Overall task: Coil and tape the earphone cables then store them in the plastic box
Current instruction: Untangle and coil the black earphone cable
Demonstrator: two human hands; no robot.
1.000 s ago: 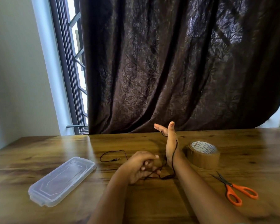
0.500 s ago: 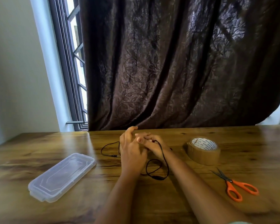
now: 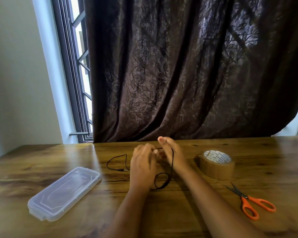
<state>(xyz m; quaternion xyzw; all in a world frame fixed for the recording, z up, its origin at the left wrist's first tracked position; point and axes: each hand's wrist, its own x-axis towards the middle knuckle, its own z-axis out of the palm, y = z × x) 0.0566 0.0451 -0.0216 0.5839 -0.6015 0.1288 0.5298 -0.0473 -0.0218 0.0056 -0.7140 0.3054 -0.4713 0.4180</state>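
Black earphone cable sags in a loop onto the bench between your wrists. Just beyond, your left hand pinches the strand — blurred, so only likely — beside your right hand, held straight-fingered with cable wound round it. Its loose plug end lies left of centre, nearest your left hand.
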